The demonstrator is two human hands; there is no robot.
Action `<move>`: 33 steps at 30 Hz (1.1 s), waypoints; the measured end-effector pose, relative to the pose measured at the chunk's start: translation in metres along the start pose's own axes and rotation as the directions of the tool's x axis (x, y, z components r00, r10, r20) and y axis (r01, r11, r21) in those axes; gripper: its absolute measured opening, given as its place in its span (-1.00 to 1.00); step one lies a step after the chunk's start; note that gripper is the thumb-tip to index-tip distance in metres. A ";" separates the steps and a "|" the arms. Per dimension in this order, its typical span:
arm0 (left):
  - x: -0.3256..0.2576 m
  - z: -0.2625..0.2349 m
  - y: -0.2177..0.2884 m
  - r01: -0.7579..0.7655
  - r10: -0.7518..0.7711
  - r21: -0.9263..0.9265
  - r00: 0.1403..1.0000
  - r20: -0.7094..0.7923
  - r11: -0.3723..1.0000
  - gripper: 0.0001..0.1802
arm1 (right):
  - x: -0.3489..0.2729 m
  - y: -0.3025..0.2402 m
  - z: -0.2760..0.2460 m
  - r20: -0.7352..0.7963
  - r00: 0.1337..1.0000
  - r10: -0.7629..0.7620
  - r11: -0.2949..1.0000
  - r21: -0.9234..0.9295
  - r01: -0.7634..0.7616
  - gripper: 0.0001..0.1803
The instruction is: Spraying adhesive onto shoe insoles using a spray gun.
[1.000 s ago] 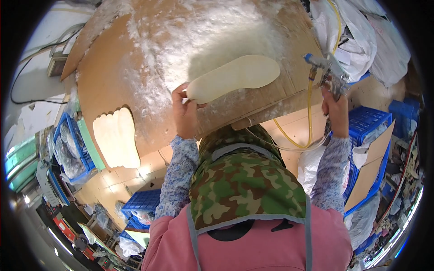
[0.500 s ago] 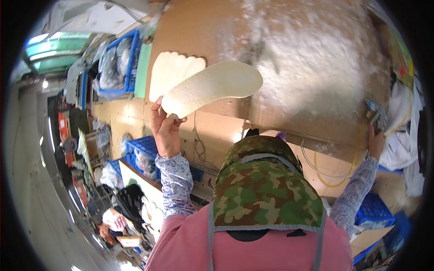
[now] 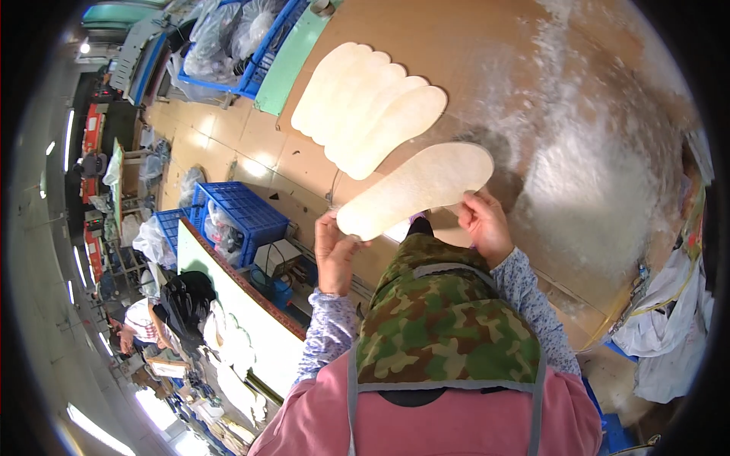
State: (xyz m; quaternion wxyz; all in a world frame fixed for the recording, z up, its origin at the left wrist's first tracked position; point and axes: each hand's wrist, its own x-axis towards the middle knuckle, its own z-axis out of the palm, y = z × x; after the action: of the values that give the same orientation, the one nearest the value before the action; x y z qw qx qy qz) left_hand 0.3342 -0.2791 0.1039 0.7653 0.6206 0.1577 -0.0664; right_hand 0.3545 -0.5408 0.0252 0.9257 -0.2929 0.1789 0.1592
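A pale cream insole (image 3: 418,186) is stretched between my two hands, just off the near edge of the brown table (image 3: 487,45). My left hand (image 3: 335,247) pinches its narrower end between thumb and fingers. At the wider end, my right hand (image 3: 485,223) grips the lower edge with thumb and fingertips. Beyond the held piece, several more insoles (image 3: 365,106) lie overlapping in a fanned row on the table. White powder (image 3: 585,190) is spread thickly over the table's right part.
Bagged items fill a blue crate (image 3: 258,72) beside a green board (image 3: 289,68) at the far left. Another blue crate (image 3: 239,216) stands on the floor. White cloth or bags (image 3: 661,334) hang at the right, near a yellow hose. A person (image 3: 144,323) is at lower left.
My right hand has left the metal tool at the table's right side and now grips the insole's wider end. The view has turned, showing more of the fanned insoles.
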 end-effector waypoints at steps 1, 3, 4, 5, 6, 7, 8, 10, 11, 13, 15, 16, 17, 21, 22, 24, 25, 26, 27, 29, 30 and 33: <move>0.010 -0.012 -0.011 0.056 -0.056 0.008 0.998 0.017 0.998 -0.47 | 0.013 0.005 0.000 -0.055 0.998 -0.019 0.997 -0.078 0.015 -0.83; 0.033 -0.031 -0.033 0.079 -0.080 0.026 0.996 0.029 0.997 -0.47 | 0.038 0.010 -0.002 -0.144 0.987 -0.074 0.973 -0.228 0.040 -0.87; 0.046 -0.038 -0.043 0.081 -0.083 0.033 0.995 0.059 0.996 -0.48 | 0.049 0.010 -0.002 -0.162 0.985 -0.067 0.966 -0.258 0.023 -0.87; 0.059 -0.043 -0.052 0.110 -0.110 0.010 0.993 0.043 0.994 -0.48 | 0.062 0.010 -0.001 -0.202 0.974 -0.097 0.952 -0.304 0.032 -0.88; 0.074 -0.046 -0.060 0.083 -0.085 0.043 0.995 0.048 0.996 -0.48 | 0.075 0.011 0.002 -0.184 0.971 -0.153 0.938 -0.337 0.084 -0.88; 0.088 -0.049 -0.064 0.068 -0.074 0.088 0.995 0.060 0.994 -0.47 | 0.088 0.010 0.004 -0.221 0.963 -0.152 0.928 -0.366 0.062 -0.86; 0.100 -0.051 -0.067 0.070 -0.075 0.076 0.995 0.066 0.995 -0.47 | 0.099 0.009 0.006 -0.264 0.954 -0.140 0.928 -0.371 0.033 -0.86; 0.120 -0.054 -0.072 0.109 -0.141 0.237 0.983 0.120 0.965 -0.47 | 0.119 0.007 0.005 -0.319 0.926 -0.202 0.878 -0.478 0.027 -0.85; 0.129 -0.058 -0.073 0.079 -0.155 0.419 0.976 0.151 0.905 -0.43 | 0.126 0.007 0.004 -0.380 0.892 -0.245 0.803 -0.594 -0.032 -0.77; 0.132 -0.068 -0.073 0.075 -0.130 0.513 0.989 0.072 0.855 -0.43 | 0.127 0.010 0.000 -0.367 0.873 -0.321 0.710 -0.704 -0.034 -0.71; 0.135 -0.082 -0.071 -0.007 0.015 0.644 1.000 -0.007 0.765 -0.42 | 0.120 0.017 -0.001 -0.305 0.765 -0.568 0.420 -0.906 -0.050 -0.50; 0.143 -0.092 -0.068 -0.009 0.052 0.693 0.998 -0.041 0.721 -0.45 | 0.112 0.019 0.001 -0.314 0.760 -0.569 0.421 -0.905 -0.059 -0.50; 0.154 -0.102 -0.065 -0.006 0.066 0.668 0.996 -0.066 0.744 -0.46 | 0.104 0.019 0.003 -0.335 0.769 -0.544 0.426 -0.900 -0.091 -0.47; 0.222 -0.128 -0.054 -0.045 0.148 0.515 0.976 -0.160 0.856 -0.49 | 0.086 0.044 0.032 -0.537 0.838 -0.100 0.720 -0.620 -0.312 -0.42; 0.239 -0.130 -0.053 -0.021 0.131 0.503 0.974 -0.183 0.864 -0.49 | 0.086 0.053 0.040 -0.523 0.847 -0.093 0.724 -0.619 -0.303 -0.42; 0.271 -0.130 -0.048 -0.127 0.251 0.494 0.948 -0.194 0.860 -0.45 | 0.093 0.068 0.055 -0.554 0.823 -0.125 0.866 -0.465 -0.181 -0.43; 0.284 -0.130 -0.045 -0.147 0.276 0.497 0.941 -0.197 0.856 -0.45 | 0.101 0.070 0.060 -0.580 0.804 -0.131 0.889 -0.427 -0.163 -0.42; 0.297 -0.130 -0.042 -0.174 0.325 0.580 0.931 -0.167 0.796 -0.42 | 0.106 0.071 0.063 -0.563 0.817 -0.123 0.892 -0.423 -0.158 -0.42; 0.307 -0.129 -0.040 -0.222 0.385 0.657 0.916 -0.113 0.721 -0.39 | 0.109 0.071 0.064 -0.600 0.793 -0.106 0.930 -0.342 -0.135 -0.45; 0.323 -0.132 -0.035 -0.194 0.408 0.831 0.912 -0.043 0.521 -0.37 | 0.113 0.070 0.064 -0.632 0.769 -0.090 0.959 -0.263 -0.104 -0.48; 0.332 -0.135 -0.032 -0.201 0.431 0.940 0.900 0.067 0.274 -0.35 | 0.114 0.069 0.063 -0.618 0.782 -0.079 0.962 -0.254 -0.103 -0.53; 0.356 -0.142 -0.024 -0.146 0.437 0.954 0.899 0.018 0.261 -0.45 | 0.129 0.065 0.053 -0.583 0.806 -0.099 0.944 -0.312 -0.110 -0.56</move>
State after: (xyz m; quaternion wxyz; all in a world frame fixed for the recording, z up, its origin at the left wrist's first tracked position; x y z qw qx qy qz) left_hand 0.6398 -0.1134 -0.0591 0.2333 0.9671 0.0662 0.0772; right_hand 0.4556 -0.4336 -0.0205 0.7606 -0.4781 0.4297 0.0905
